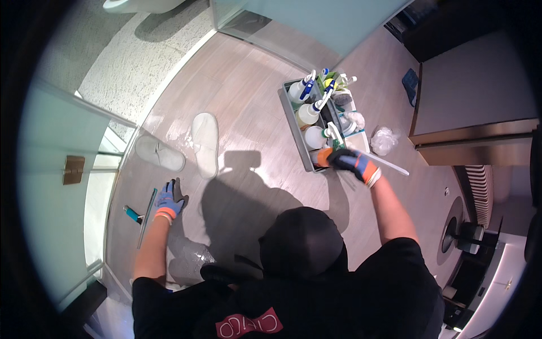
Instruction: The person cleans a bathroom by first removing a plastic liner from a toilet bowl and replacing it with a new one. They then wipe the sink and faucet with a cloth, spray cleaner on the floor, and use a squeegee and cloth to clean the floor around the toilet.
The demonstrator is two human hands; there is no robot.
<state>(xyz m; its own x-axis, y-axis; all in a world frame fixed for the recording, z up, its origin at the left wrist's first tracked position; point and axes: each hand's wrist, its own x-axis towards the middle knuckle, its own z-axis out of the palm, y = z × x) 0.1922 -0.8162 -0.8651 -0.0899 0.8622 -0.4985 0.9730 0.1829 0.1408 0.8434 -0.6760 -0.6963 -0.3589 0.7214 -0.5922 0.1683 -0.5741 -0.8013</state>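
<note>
My left hand (169,202), in a blue, black and orange work glove, is low over the wood-look floor (237,80) with its fingers apart and nothing in it. Close beside it lies a squeegee (147,218) with a teal handle. My right hand (355,164), gloved alike, reaches to the near corner of a grey plastic cleaning caddy (292,127). Its fingers are blurred against an orange item (324,157), and whether they grip it is unclear. Several trigger spray bottles (308,113) stand in the caddy, with a grey-bristled brush (342,99) among other supplies.
Two white slippers (205,145) (160,153) lie ahead of my left hand, near wet patches. Frosted glass panels (55,140) (305,25) border the floor. A crumpled clear plastic bag (384,140) sits right of the caddy, and a blue cloth item (410,87) lies by the cabinet (474,84).
</note>
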